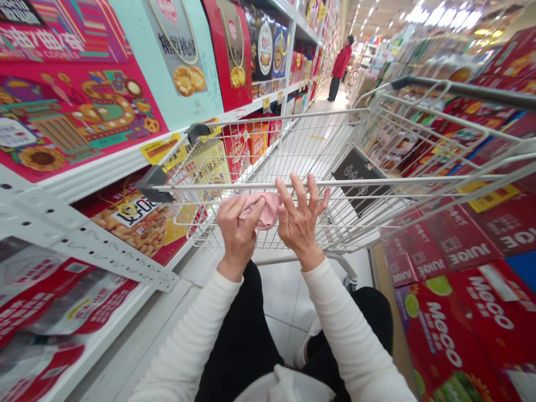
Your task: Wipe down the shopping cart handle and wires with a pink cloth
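Observation:
In the head view, a crumpled pink cloth [268,211] is bunched in my left hand [239,226], whose fingers are closed on it. My right hand [299,215] is just to its right, with fingers spread and the thumb side close to the cloth; whether it touches the cloth I cannot tell. Both hands are at the near side of a wire shopping cart [402,181], by its top rail. The fingertips of my right hand reach over that rail.
Shelves [96,142] with boxed cookies and gift packs line the left. Stacked red drink cartons [444,329] stand close on the right. A dark panel [358,176] is in the cart. Further down the aisle stands a person in a red jacket [342,61].

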The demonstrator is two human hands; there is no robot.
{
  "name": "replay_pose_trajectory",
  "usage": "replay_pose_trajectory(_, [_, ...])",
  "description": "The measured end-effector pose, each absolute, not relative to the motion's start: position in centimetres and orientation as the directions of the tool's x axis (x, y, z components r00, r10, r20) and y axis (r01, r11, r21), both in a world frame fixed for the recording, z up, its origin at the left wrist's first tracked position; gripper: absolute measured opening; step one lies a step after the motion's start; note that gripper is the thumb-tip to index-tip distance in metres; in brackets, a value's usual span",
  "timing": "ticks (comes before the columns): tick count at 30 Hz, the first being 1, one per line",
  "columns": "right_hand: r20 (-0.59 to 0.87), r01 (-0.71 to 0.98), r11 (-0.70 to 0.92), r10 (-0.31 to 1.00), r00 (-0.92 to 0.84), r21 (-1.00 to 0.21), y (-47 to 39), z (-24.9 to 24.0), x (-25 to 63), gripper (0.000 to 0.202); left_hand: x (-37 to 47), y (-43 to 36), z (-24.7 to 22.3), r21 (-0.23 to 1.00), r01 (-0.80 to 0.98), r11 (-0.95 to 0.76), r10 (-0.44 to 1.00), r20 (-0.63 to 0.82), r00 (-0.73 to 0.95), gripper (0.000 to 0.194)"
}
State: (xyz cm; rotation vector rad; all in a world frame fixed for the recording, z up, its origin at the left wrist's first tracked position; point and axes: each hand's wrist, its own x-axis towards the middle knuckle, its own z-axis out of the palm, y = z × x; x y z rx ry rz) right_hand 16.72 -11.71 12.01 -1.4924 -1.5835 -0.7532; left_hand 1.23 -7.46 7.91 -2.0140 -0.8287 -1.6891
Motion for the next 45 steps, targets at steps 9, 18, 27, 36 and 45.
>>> replay_pose_trajectory(9, [0.870,0.987,0.136,0.493,0.011,-0.089,-11.2,11.4,17.2,0.060,0.0,-6.3,1.1,0.037,0.649,-0.760,0.221,0.954,0.204,0.027])
replay_pose_trajectory(18, [0.856,0.985,0.141,0.517,0.009,-0.096,-11.2,11.7,17.6,0.059,1.0,-4.3,4.6,0.126,0.668,-0.733,0.254,0.962,0.097,0.018])
replay_pose_trajectory(27, [0.878,0.987,0.109,0.476,0.054,-0.120,-11.9,7.1,18.3,0.056,-0.2,-5.3,0.4,0.108,0.615,-0.781,0.282,0.940,0.193,0.020])
replay_pose_trajectory(36, [0.843,0.980,0.089,0.527,0.108,-0.180,-12.0,5.9,17.8,0.053,0.5,-3.5,2.8,0.122,0.679,-0.724,0.279,0.952,0.127,0.016])
replay_pose_trajectory(45, [0.815,0.970,0.100,0.565,0.129,-0.222,-11.8,6.7,17.4,0.053,-1.3,-4.5,1.1,0.271,0.691,-0.670,0.387,0.922,0.013,0.016])
